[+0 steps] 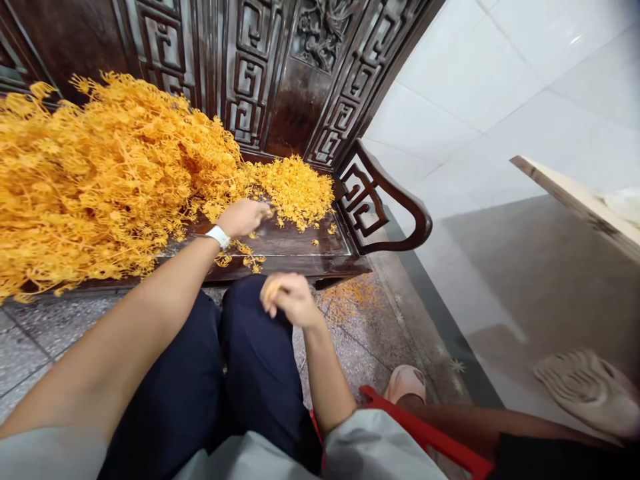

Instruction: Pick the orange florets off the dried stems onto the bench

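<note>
Orange plastic sprigs [295, 190] lie in a small heap on the carved wooden bench [300, 243]. Left hand [243, 217] reaches into it, fingers curled around pieces. Right hand [290, 298] over the knee, closed on one small orange piece [271, 291]. Big sprig pile [100, 180] sits further left.

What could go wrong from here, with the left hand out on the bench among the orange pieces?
1. Loose orange pieces lie at the bench front edge; a sweep of the left hand could knock them onto the floor, where some already lie.
2. The big orange heap may slump if its foot is disturbed.
3. The small piece in the right hand could slip.
</note>
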{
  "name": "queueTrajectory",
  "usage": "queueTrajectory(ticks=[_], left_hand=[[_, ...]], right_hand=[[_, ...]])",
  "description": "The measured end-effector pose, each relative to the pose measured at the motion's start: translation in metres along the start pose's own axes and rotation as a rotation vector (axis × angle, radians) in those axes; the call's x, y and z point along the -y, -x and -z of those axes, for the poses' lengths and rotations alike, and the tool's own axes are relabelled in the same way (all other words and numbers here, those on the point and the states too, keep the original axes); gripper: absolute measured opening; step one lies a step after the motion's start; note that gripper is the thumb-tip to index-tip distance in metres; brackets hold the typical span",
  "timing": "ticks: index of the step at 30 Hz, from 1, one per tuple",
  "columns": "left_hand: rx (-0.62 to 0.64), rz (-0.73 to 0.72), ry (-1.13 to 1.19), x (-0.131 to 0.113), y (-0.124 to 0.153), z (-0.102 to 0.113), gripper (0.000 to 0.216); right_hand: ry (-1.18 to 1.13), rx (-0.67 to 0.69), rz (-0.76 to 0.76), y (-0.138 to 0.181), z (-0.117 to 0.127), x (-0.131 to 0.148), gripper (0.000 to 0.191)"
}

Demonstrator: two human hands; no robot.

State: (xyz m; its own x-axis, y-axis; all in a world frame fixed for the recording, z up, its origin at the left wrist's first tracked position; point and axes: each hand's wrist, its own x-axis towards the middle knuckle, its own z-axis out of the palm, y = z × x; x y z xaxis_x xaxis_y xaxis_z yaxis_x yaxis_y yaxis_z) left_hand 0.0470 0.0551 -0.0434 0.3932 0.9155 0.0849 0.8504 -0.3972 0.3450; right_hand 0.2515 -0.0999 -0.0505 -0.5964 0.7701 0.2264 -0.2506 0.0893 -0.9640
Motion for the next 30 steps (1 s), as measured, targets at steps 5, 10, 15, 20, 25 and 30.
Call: queueTrajectory(ticks=[5,10,15,20,25,30], left_hand=[[-0.061,0.168,0.086,0.032,0.0,-0.002,0.044],[-0.093,0.197,0.371,0.009,-0.001,0.001,0.063],[-0.095,0.011,0.455,-0.001,-0.003,0.003,0.095],[-0.173,-0.19,0.42,-0.006,0.0,0.007,0.088],[-0.134,-0.276,0.307,-0.019,0.007,0.013,0.087],[-0.17,-0.302,0.336,-0.026,0.006,0.01,0.084]], right_hand=[[0.011,0.931,0.11,0.007,-0.003,0.046,0.011],[-0.673,-0.223,0.103,-0.029,0.031,0.014,0.018],[-0.835,-0.632,-0.192,-0.046,0.025,-0.02,0.012],[-0.165,-0.712,-0.034,-0.06,0.004,-0.025,0.034],[0.203,-0.795,0.115,-0.088,0.013,-0.035,0.037],[0.221,-0.846,0.123,-0.095,0.031,-0.05,0.029]])
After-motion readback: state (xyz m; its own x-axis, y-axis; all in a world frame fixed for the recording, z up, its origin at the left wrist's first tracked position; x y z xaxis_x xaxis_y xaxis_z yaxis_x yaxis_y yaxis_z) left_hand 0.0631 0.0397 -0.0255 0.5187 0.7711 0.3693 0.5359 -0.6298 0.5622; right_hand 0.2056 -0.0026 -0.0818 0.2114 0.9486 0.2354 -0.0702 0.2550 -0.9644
